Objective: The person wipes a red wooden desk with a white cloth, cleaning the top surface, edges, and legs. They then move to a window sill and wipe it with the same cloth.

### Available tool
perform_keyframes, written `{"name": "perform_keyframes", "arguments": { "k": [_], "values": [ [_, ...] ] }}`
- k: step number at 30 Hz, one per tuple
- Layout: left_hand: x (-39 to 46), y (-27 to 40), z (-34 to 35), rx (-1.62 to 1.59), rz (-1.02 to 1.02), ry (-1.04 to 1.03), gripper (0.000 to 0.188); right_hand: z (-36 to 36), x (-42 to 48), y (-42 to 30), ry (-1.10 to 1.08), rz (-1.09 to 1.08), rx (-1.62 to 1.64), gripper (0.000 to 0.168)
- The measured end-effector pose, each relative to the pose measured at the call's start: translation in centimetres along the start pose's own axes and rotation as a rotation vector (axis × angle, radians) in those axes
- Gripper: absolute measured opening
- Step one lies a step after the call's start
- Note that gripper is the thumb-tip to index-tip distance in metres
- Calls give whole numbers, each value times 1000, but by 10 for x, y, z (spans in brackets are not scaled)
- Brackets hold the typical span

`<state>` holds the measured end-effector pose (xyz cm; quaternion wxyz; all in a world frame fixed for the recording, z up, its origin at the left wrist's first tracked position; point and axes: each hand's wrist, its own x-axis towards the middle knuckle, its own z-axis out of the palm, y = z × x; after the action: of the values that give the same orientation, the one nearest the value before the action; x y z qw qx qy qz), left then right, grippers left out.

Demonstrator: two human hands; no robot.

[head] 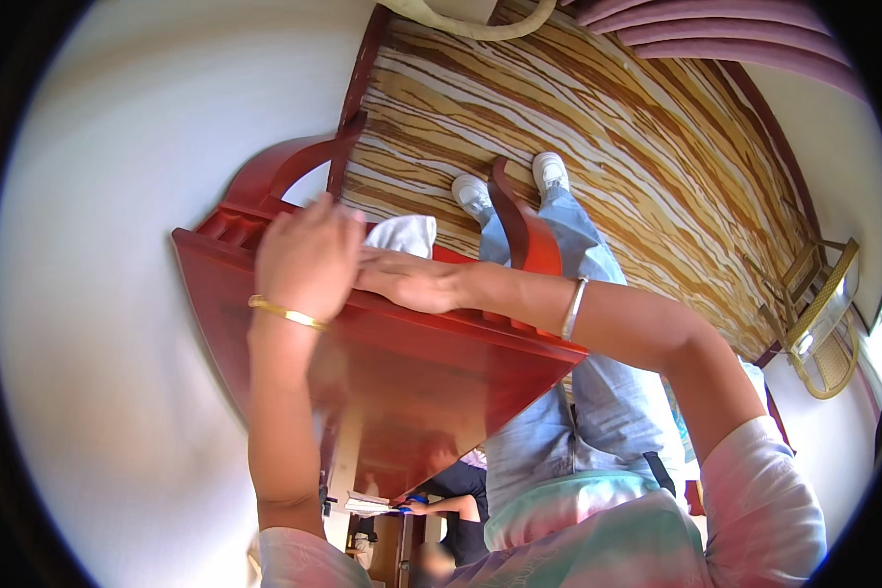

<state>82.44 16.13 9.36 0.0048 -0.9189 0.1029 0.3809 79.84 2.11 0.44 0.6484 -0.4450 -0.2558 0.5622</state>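
Note:
A red lacquered wooden side table (441,367) with a glossy top and curved legs stands against the wall in front of me. My right hand (411,285) reaches across to the carved apron under its far edge. A white cloth (404,234) bunches out from behind that hand's fingers. Slightly blurred, my left hand (309,253) is at the same edge, left of the right hand and overlapping its fingertips. The left fingers are bent over the edge, and what they touch is hidden. A gold bracelet (290,314) circles the left wrist and a silver bangle (575,309) the right forearm.
One curved table leg (522,220) rises in front of my jeans and white shoes (551,173). Striped carpet (632,169) covers the floor. A rattan chair (823,316) is at the right, a purple curtain (720,29) at upper right. Another person (459,507) appears at the bottom.

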Motion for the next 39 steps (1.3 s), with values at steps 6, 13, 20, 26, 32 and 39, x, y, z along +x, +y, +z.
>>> {"name": "perform_keyframes", "arguments": {
  "k": [6,13,20,26,32,39],
  "values": [
    [-8,78,22,-183,10,-115,48,5,-77,18,85,126,-26,47],
    [-15,159,46,-403,6,14,52,-5,-159,5,59,187,15,47],
    [-10,228,46,-561,88,-85,46,-2,-239,11,149,351,6,40],
    [12,263,33,-777,36,-318,43,-4,-275,12,353,421,144,37],
    [-10,272,22,-711,191,253,57,-41,-261,33,675,184,-42,34],
    [-11,217,41,-438,183,134,59,-8,-246,72,222,367,-108,54]
  ]
}}
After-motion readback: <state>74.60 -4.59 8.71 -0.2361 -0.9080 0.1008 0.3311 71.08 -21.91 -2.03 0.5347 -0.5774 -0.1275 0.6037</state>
